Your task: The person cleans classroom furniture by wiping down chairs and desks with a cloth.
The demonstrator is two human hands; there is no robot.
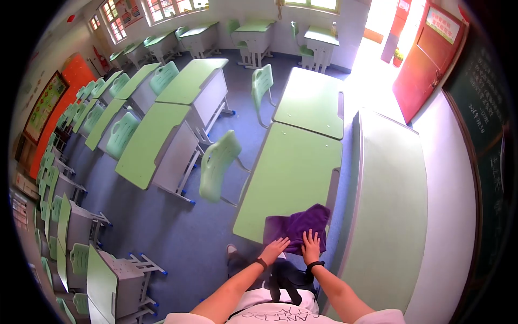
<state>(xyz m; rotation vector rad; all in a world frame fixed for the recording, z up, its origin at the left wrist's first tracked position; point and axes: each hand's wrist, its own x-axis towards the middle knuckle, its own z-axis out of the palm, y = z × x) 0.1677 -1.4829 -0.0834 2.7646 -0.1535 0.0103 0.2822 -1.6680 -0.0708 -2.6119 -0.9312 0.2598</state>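
Pale short-sleeved shirt (259, 312) with thin black lettering, dark trousers (236, 264), narrow dark wristbands.
The capitals across the chest are only partly legible; the pale sleeves (384, 317) are loose and plain. Below the bare left hand (275, 249) sits a slim dark band (261, 263); below the bare right hand (311, 248), a thicker black band (315, 265). Black fabric strips (286, 289) hang at the waist, and one pale shoe (231, 249) shows.
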